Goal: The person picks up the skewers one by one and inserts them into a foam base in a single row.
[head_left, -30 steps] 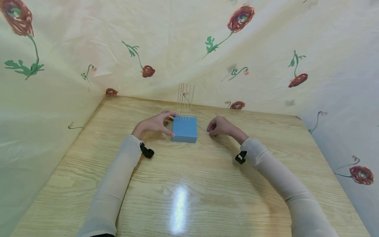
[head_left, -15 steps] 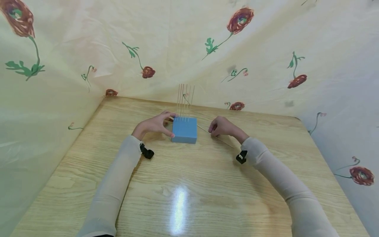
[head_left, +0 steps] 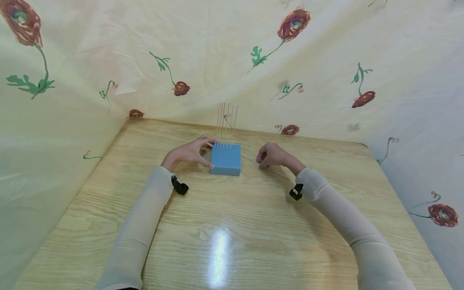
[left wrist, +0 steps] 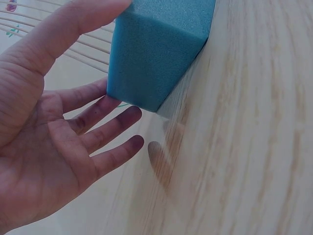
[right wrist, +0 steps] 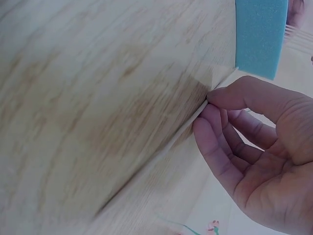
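Observation:
A blue foam block (head_left: 226, 158) sits on the wooden table with several thin sticks (head_left: 225, 125) standing upright along its back edge. My left hand (head_left: 187, 154) holds the block at its left side, thumb at the front corner and index finger at the back. In the left wrist view, the other fingers (left wrist: 120, 128) spread out below the block's corner. To the block's right, my right hand (head_left: 272, 154) pinches a thin wooden stick (right wrist: 161, 152) between thumb and fingertips. That stick lies low along the tabletop, its far end close to the block's right side.
The wooden table (head_left: 224, 213) reaches back to a flowered cloth (head_left: 232, 60) hanging behind it and on both sides. Black wrist cameras sit on both sleeves.
My right hand has shifted slightly to the right with the stick in its pinch. The left hand and the foam block stay where they were.

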Action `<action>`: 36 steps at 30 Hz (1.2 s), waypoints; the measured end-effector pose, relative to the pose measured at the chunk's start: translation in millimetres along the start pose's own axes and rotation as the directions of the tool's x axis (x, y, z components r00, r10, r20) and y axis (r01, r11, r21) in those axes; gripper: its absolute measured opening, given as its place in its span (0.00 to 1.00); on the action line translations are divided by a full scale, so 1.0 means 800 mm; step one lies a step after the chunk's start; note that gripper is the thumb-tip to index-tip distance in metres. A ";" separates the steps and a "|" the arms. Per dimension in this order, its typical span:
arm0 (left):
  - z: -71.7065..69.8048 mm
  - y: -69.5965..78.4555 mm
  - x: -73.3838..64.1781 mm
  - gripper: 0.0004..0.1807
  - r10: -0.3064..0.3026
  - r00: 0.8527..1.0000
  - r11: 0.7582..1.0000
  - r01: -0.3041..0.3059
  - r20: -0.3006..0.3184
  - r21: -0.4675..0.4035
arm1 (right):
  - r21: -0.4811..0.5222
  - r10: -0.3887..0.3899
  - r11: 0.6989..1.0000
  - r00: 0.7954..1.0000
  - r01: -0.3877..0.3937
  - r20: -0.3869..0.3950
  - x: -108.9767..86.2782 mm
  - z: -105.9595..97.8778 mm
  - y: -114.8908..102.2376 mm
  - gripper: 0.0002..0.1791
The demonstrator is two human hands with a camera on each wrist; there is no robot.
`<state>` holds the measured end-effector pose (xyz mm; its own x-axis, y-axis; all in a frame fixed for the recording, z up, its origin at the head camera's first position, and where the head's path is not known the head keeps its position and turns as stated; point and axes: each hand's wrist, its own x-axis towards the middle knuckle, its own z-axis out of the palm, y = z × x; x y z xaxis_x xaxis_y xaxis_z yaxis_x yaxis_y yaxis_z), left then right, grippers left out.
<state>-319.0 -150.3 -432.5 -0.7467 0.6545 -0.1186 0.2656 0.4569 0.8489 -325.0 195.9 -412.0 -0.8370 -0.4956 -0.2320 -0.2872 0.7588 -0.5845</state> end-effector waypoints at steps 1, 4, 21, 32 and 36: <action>0.000 0.000 0.000 0.51 -0.001 1.000 1.000 0.001 0.000 0.000 | -0.001 -0.003 1.000 1.000 0.003 0.002 0.000 0.000 0.000 0.05; 0.001 -0.002 0.000 0.51 0.001 1.000 1.000 -0.001 -0.001 -0.001 | -0.004 -0.008 1.000 1.000 0.008 0.007 0.000 0.000 0.001 0.04; 0.000 -0.003 0.001 0.50 0.020 1.000 1.000 -0.020 0.003 -0.010 | -0.105 -0.073 0.992 0.997 0.076 0.032 0.004 -0.004 0.006 0.07; -0.001 -0.002 0.001 0.51 0.015 1.000 1.000 -0.015 0.005 -0.011 | -0.131 -0.159 0.978 0.987 0.161 0.030 0.002 -0.004 0.014 0.08; -0.002 -0.003 0.002 0.50 0.013 1.000 1.000 -0.013 0.005 -0.025 | -0.125 -0.178 0.975 0.983 0.182 0.041 0.001 -0.005 0.019 0.09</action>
<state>-321.8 -150.9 -433.8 -0.7399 0.6635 -0.1104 0.2599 0.4335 0.8629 -332.0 208.8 -418.0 -0.7527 -0.6396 -0.1564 -0.4904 0.7031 -0.5150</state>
